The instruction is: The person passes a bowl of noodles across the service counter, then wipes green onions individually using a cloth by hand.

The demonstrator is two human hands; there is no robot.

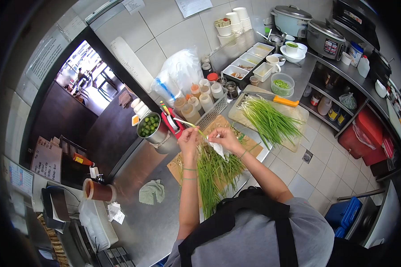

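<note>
My left hand (pixel 189 139) is closed in a pinch on a scallion (pixel 186 123), whose pale end points up and left. Close beside it, my right hand (pixel 226 139) is closed on a crumpled white tissue-like piece (pixel 219 149) near the stalk's green part. Below both hands, a loose pile of scallions (pixel 211 171) lies over brown cardboard (pixel 253 147). To the right, a neater bunch of scallions (pixel 267 118) rests on a cutting board (pixel 294 142), with an orange-handled knife (pixel 285 101) at its far edge.
Beyond my hands stand squeeze bottles (pixel 194 109), a perforated metal strip (pixel 212 113) and a pot of small green fruit (pixel 150 127). A green cloth (pixel 152 192) lies on the steel counter (pixel 142 227). Chopped scallions fill a plastic tub (pixel 282 84).
</note>
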